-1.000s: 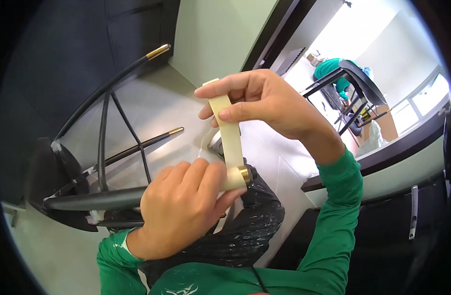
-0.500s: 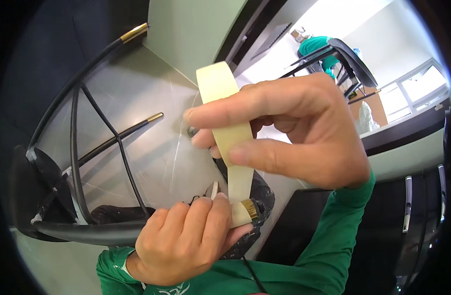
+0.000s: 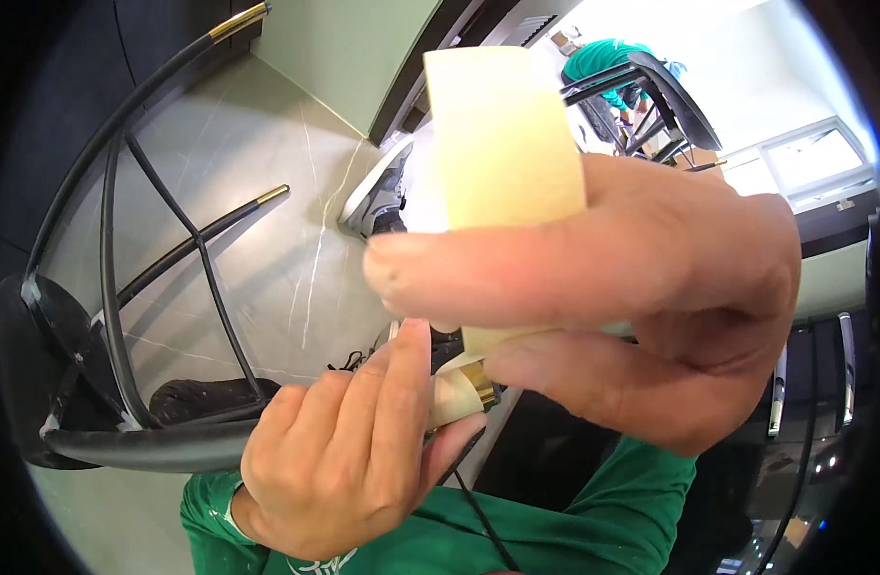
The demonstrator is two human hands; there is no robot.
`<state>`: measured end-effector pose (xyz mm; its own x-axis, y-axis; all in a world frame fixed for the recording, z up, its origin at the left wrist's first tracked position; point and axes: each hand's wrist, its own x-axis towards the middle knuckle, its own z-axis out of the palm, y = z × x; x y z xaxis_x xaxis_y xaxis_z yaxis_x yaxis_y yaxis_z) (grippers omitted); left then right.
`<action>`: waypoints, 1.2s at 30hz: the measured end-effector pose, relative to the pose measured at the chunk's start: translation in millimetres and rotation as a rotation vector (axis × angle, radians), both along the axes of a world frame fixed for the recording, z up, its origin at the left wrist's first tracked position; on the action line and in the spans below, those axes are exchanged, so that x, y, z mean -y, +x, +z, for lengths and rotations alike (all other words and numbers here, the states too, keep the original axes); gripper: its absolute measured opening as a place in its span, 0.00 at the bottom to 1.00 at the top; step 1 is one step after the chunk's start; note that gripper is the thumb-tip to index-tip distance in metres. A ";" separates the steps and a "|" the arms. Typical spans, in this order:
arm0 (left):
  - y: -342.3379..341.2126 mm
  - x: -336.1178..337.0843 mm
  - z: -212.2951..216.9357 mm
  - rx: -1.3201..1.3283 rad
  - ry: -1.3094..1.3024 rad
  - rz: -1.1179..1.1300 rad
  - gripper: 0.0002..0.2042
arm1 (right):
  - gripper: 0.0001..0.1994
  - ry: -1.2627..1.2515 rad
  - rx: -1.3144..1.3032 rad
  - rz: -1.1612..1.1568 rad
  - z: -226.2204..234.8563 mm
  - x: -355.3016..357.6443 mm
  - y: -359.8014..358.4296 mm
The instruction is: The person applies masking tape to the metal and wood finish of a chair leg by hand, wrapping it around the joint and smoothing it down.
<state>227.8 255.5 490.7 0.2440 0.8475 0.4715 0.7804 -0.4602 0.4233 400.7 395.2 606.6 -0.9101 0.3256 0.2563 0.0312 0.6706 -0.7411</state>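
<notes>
My left hand (image 3: 339,450) is closed around the end of a black metal chair leg, near its gold tip (image 3: 480,383). Pale yellow masking tape (image 3: 450,398) is wrapped around the leg just below the tip. A roll of the same masking tape (image 3: 502,139) is held by my right hand (image 3: 670,287), close in front of me and above the leg. My right thumb sits by the wrapped end, and the fingers hide much of the roll. The upturned chair (image 3: 162,452) lies to the left, with other gold-tipped legs (image 3: 272,195) pointing away.
A grey sneaker (image 3: 378,196) stands on the grey tiled floor (image 3: 277,259). Beyond the doorway, a person in green (image 3: 603,59) bends beside another upturned black chair (image 3: 675,105). Dark glossy cabinets with silver handles (image 3: 845,369) stand at the right.
The right hand and tape roll have moved right and closer to me. The left hand keeps its grip, shifted slightly left. The sneaker has come into fuller view.
</notes>
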 end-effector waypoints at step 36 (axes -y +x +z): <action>-54.2 -67.2 38.8 0.898 -1.161 -0.654 0.14 | 0.16 -0.239 -0.329 -0.191 23.4 34.9 -31.0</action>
